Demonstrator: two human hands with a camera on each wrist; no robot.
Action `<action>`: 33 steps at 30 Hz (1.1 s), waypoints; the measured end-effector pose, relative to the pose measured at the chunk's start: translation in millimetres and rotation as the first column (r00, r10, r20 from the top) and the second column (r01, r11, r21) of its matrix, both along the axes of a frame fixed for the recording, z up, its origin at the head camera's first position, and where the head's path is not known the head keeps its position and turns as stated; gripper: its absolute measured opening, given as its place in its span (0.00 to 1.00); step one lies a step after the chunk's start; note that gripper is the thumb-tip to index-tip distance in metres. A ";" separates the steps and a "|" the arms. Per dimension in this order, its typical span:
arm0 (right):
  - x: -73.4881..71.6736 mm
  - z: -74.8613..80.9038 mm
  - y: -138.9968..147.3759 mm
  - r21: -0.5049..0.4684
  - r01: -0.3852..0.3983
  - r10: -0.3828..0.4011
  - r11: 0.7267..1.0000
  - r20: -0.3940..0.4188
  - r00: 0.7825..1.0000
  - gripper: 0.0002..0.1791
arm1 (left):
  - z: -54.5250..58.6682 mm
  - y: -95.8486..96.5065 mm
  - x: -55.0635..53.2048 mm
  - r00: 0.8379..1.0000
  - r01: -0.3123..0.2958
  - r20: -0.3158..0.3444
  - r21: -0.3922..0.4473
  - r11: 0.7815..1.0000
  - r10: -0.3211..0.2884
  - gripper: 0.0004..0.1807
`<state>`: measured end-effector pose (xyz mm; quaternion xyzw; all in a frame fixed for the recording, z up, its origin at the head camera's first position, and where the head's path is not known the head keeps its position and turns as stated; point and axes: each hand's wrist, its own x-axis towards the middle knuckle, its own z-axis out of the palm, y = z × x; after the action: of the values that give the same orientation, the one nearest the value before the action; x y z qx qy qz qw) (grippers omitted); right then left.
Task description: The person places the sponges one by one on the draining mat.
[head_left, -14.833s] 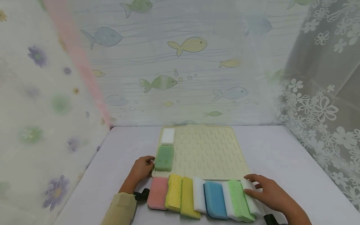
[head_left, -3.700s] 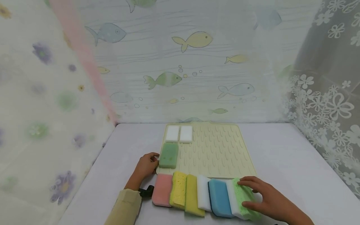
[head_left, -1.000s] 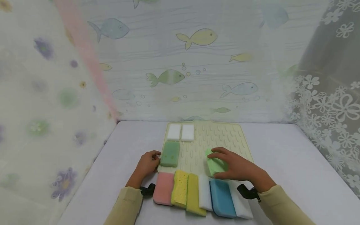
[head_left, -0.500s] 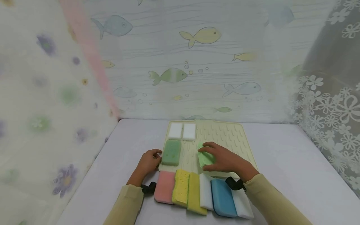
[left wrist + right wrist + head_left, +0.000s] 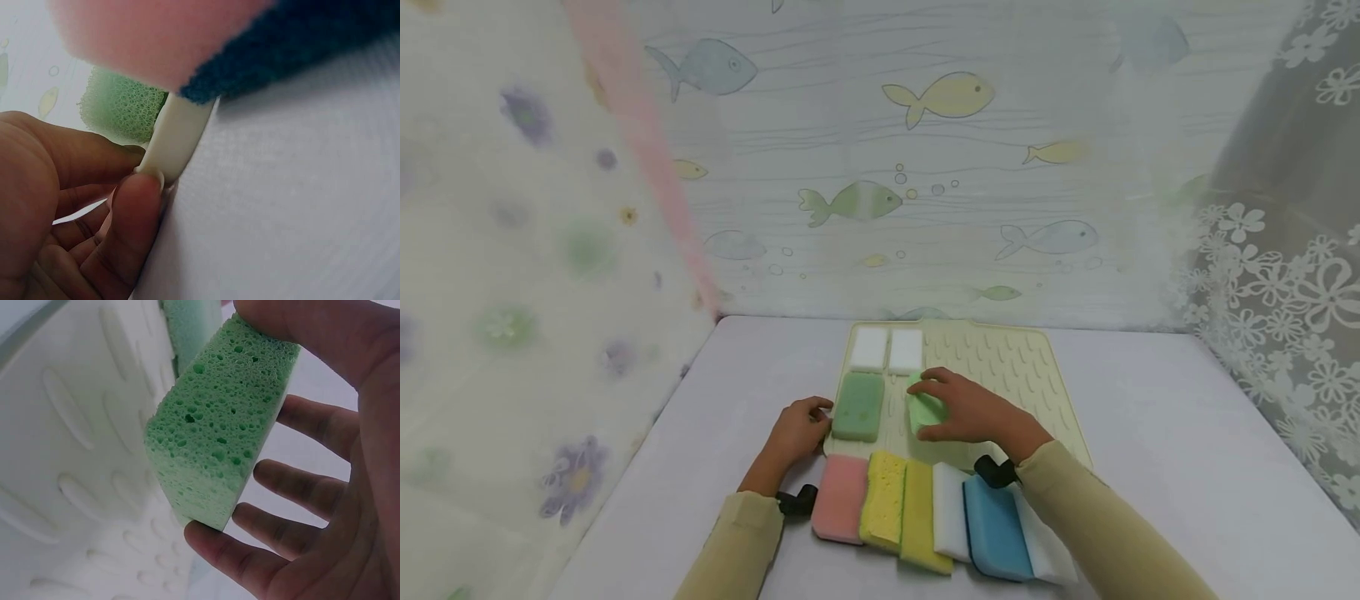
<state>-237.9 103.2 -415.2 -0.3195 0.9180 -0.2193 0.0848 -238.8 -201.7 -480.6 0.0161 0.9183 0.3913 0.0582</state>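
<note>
My right hand (image 5: 970, 410) holds a light green porous sponge (image 5: 212, 419) between thumb and fingertips, tilted close over the cream draining mat (image 5: 992, 358). In the head view this sponge is just right of a darker green sponge (image 5: 858, 408) lying on the mat's left side. Two white sponges lie side by side at the mat's far left, the left one (image 5: 868, 348) and the right one (image 5: 906, 350). My left hand (image 5: 796, 429) pinches the mat's left edge, its thumb and finger on the rim (image 5: 178, 134) in the left wrist view.
Along the mat's near side lies an overlapping row: a pink sponge (image 5: 840, 498), two yellow ones, a white one (image 5: 951, 508), a blue one (image 5: 997, 529) and another white one (image 5: 1048, 542) partly under my right sleeve. A fish-print curtain (image 5: 850, 125) hangs behind the table.
Since the oldest frame, a white sponge has gone from the row's right end to the mat. My right hand has then lifted the light green sponge and carried it left over the mat.
</note>
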 end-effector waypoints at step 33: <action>-23.4 -12.6 -49.6 0.132 0.034 -0.041 0.991 0.044 0.998 0.36 | 4.6 -0.4 0.7 1.000 0.002 -0.021 -0.039 0.999 -0.003 0.18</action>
<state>-261.3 53.6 -427.8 -0.2907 0.9341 -0.1672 0.1229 -238.2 -202.1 -476.0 0.0204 0.9263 0.3730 0.0493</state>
